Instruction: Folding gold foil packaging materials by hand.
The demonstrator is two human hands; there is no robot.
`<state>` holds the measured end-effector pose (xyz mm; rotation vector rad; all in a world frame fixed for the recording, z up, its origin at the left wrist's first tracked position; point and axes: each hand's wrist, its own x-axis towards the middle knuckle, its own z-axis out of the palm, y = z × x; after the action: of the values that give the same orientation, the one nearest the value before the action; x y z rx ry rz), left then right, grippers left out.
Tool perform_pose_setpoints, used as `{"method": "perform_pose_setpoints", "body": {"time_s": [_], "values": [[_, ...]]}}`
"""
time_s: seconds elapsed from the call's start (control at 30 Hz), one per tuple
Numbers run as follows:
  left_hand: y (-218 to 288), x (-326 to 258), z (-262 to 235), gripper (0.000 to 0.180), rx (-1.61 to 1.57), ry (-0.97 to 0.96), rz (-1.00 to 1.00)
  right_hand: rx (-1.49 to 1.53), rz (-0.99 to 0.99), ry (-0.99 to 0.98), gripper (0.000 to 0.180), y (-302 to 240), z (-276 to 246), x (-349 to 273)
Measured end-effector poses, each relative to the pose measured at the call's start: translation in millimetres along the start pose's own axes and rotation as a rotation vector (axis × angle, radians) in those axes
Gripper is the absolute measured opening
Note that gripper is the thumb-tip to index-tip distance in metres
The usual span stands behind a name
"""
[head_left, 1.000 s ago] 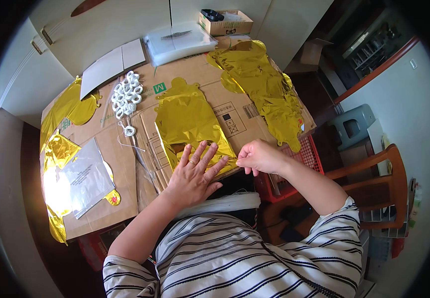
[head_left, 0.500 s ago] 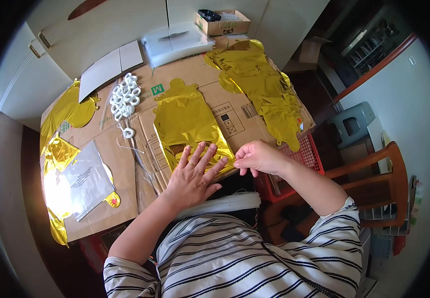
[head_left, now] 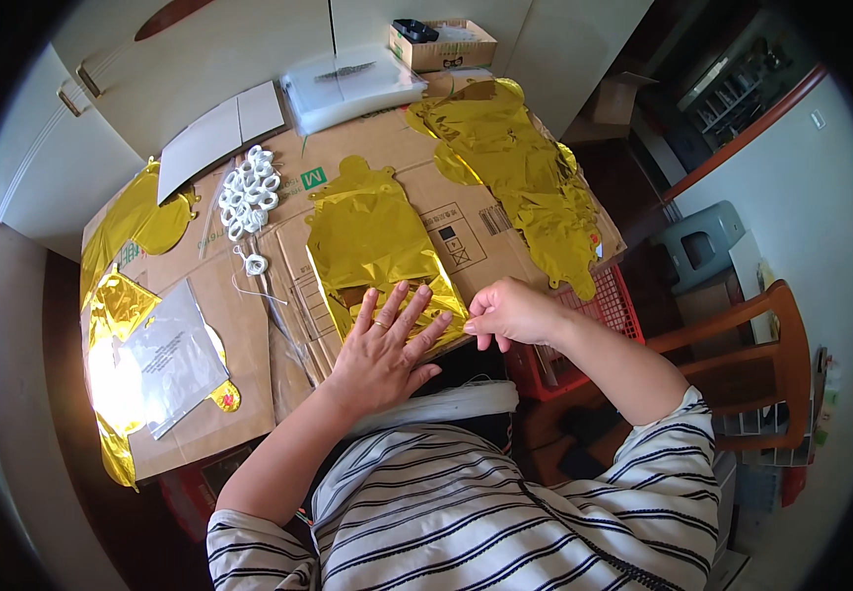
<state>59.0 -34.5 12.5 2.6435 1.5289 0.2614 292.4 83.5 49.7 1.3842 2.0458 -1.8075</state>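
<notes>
Left hand (head_left: pixel 384 353): open, palm down, fingers spread and pressed on the near part of the middle foil (head_left: pixel 372 231).
Right hand (head_left: pixel 513 310): thumb and forefinger pinched on the near right corner of that foil, the other fingers curled.
Middle foil: gold, flat, at the near edge of the worktop (head_left: pixel 239 414), its rounded end with small tabs pointing away from the person.
Worktop: covered with brown cardboard.
Right foil (head_left: pixel 515 148): gold, crumpled, spread along the right side, well apart from the middle one.
Left foil (head_left: pixel 150 212): gold, beside the grey boards (head_left: pixel 219 131), whose corner overlaps it.
Clear bag (head_left: pixel 175 355): at the near left, lying over more gold foil, with bright glare on its left.
White rings (head_left: pixel 249 192): bunched left of the middle foil; one, just nearer the person, trails a loose thread.
Far edge: a clear plastic stack (head_left: pixel 352 94), and to its right a small box (head_left: pixel 464 51) with a black object (head_left: pixel 414 31) on it.
Right of the worktop: a red basket (head_left: pixel 621 307), lower down, and a wooden chair (head_left: pixel 791 364).
Sleeves (head_left: pixel 665 453): white with dark stripes.
</notes>
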Motion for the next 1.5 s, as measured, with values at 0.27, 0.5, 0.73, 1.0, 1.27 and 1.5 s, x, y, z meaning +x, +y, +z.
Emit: {"method": "perform_pose_setpoints", "body": {"time_s": [0.27,0.5,0.73,1.0,1.27,1.5], "values": [[0,0,1,0.070,-0.004,-0.011,0.000,0.059,0.002,0.028,0.017,4,2,0],[1,1,-2,0.068,0.012,-0.022,0.005,0.174,0.047,0.019,0.027,10,-1,3],[0,1,-3,0.066,0.009,-0.043,0.017,-0.020,0.029,0.166,0.029,-4,11,-4],[1,2,-4,0.066,0.009,-0.041,0.020,-0.559,-0.300,0.541,0.023,8,29,-4],[1,2,-3,0.065,0.003,-0.028,0.017,-0.702,-0.609,0.714,0.020,18,31,-7],[1,1,-3,0.066,-0.001,-0.031,0.017,-1.082,-0.923,0.799,0.038,32,29,2]]}}
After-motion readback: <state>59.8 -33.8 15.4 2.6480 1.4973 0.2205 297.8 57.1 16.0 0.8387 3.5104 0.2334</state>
